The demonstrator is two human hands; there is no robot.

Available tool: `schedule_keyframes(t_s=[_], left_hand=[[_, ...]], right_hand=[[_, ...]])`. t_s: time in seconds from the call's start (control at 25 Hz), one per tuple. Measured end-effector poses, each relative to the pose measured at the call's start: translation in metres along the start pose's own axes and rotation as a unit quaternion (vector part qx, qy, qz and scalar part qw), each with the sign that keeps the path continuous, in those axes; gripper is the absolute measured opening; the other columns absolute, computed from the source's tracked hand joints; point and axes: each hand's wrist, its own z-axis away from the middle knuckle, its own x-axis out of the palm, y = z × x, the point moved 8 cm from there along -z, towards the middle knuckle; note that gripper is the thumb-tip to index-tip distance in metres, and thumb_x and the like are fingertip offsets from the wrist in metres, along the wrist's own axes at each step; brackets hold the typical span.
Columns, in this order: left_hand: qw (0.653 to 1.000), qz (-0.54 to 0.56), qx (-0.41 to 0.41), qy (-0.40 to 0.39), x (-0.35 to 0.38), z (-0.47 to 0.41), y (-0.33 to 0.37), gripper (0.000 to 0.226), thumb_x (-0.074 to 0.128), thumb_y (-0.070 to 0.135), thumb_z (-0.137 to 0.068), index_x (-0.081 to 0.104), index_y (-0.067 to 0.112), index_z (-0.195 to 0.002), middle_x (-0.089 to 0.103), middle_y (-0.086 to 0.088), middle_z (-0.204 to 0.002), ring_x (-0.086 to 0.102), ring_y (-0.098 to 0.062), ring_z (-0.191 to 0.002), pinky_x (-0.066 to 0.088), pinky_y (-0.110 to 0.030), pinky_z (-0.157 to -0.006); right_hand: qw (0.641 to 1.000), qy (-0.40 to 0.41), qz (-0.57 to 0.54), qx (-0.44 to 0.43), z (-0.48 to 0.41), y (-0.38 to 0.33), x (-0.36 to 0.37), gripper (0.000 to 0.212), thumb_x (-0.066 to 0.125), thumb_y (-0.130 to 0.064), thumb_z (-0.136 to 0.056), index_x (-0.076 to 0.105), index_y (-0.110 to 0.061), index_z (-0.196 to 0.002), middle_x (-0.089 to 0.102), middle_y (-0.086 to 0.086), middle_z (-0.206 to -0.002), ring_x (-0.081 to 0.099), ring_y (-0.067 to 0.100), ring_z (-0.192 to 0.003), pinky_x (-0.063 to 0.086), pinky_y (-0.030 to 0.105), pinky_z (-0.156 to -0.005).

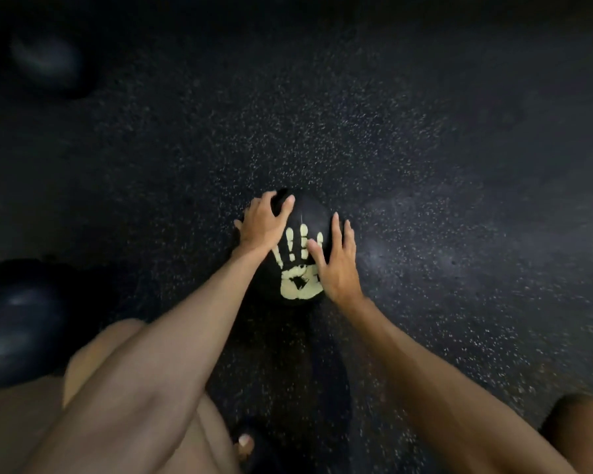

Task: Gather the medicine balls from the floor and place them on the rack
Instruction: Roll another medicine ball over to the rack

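Dim room, black rubber floor flecked pale; on it sits a black medicine ball printed with a yellow handprint; left hand curls its fingers over the top; right hand lays straight fingers against its side; a blurred ball lies well left.

Illumination is dim. Light concentrates at centre, where the speckled floor and the medicine ball render sharp. Corners fall to near black. A second ball at left edge and the frame bottom are blurred.
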Motion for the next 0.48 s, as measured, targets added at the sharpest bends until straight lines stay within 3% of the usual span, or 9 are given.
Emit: schedule_keyframes(t_s=[0.04,0.12,0.2,0.24,0.4,0.48], left_hand=[[0.999,-0.004,0.041,0.008,-0.002,-0.002,-0.004,0.066,0.039,0.065,-0.096,0.036,0.027,-0.150,0.040,-0.011,-0.152,0.032,-0.032,-0.143,0.020,-0.062,-0.116],[0.994,-0.021,0.107,-0.013,0.000,0.001,-0.015,0.080,0.046,0.065,-0.093,0.014,0.031,-0.158,0.011,-0.013,-0.165,0.007,-0.032,-0.153,0.006,-0.061,-0.120],[0.986,-0.042,0.145,-0.066,0.006,0.000,-0.026,0.093,0.051,0.068,-0.089,-0.006,0.041,-0.157,-0.017,-0.006,-0.166,-0.016,-0.028,-0.153,0.002,-0.059,-0.118],[0.985,-0.035,0.143,-0.087,0.004,-0.010,-0.030,0.093,0.051,0.068,-0.089,-0.010,0.045,-0.155,-0.021,-0.003,-0.166,-0.019,-0.028,-0.152,0.004,-0.059,-0.119],[0.991,0.033,0.032,-0.127,-0.016,-0.086,-0.034,0.079,0.047,0.068,-0.092,0.001,0.052,-0.154,-0.008,-0.008,-0.168,-0.004,-0.035,-0.153,0.014,-0.056,-0.121],[0.992,0.048,-0.023,-0.116,-0.023,-0.126,-0.025,0.071,0.043,0.067,-0.094,0.010,0.050,-0.155,0.003,-0.015,-0.167,0.006,-0.040,-0.152,0.016,-0.054,-0.121]], right_hand=[[1.000,0.002,0.012,0.017,-0.024,-0.005,0.005,0.084,0.032,-0.078,-0.090,0.007,-0.037,-0.159,-0.001,0.004,-0.169,-0.005,0.023,-0.155,0.005,0.048,-0.125],[0.997,0.003,0.031,0.076,-0.076,-0.024,0.011,0.089,0.021,-0.084,-0.083,0.016,-0.038,-0.158,0.006,0.003,-0.169,-0.001,0.028,-0.155,0.007,0.056,-0.124],[0.988,0.007,0.017,0.154,-0.109,-0.041,0.010,0.086,0.025,-0.080,-0.087,0.017,-0.034,-0.159,0.011,0.009,-0.168,0.003,0.031,-0.155,0.008,0.058,-0.123],[0.988,0.015,0.016,0.155,-0.117,-0.047,0.010,0.081,0.030,-0.075,-0.092,0.017,-0.031,-0.159,0.012,0.012,-0.167,0.004,0.031,-0.154,0.009,0.057,-0.123],[0.998,0.006,0.060,-0.013,-0.086,-0.059,0.022,0.077,0.041,-0.061,-0.099,0.003,-0.034,-0.160,-0.010,0.001,-0.168,-0.006,0.023,-0.155,0.007,0.047,-0.125],[0.995,-0.028,0.092,-0.014,-0.088,-0.039,0.038,0.080,0.039,-0.061,-0.099,-0.006,-0.034,-0.159,-0.024,-0.004,-0.165,-0.010,0.026,-0.154,0.005,0.047,-0.123]])
